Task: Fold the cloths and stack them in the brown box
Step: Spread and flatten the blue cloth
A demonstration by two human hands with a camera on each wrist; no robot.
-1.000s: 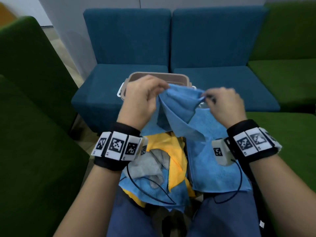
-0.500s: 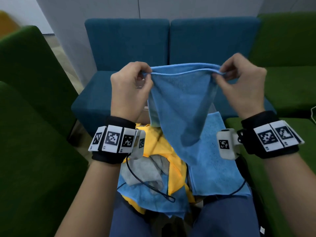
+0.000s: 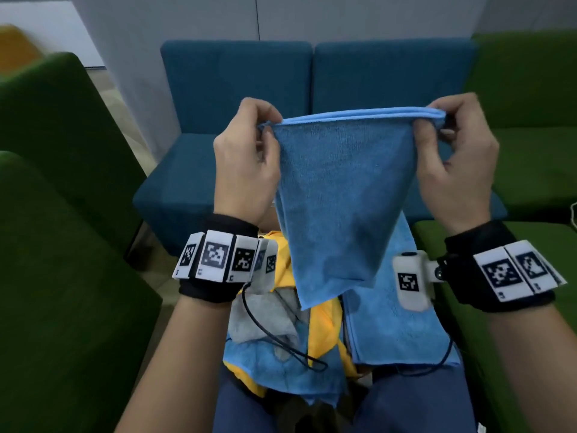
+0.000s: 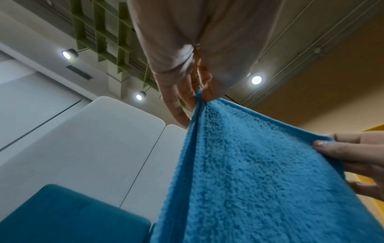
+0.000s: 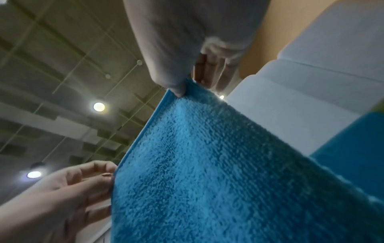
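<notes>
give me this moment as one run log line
step: folding | left hand: pinches top corner of blue cloth | right hand: pinches other top corner | cloth: doubled, hanging over lap pile | brown box: not visible

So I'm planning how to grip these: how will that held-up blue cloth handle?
Probably floppy: the blue cloth hangs limp from its top corners, pinched by the left hand and right hand. Likely light, since fingertip pinches carry it. Its fuzzy pile suggests it won't slip easily.
</notes>
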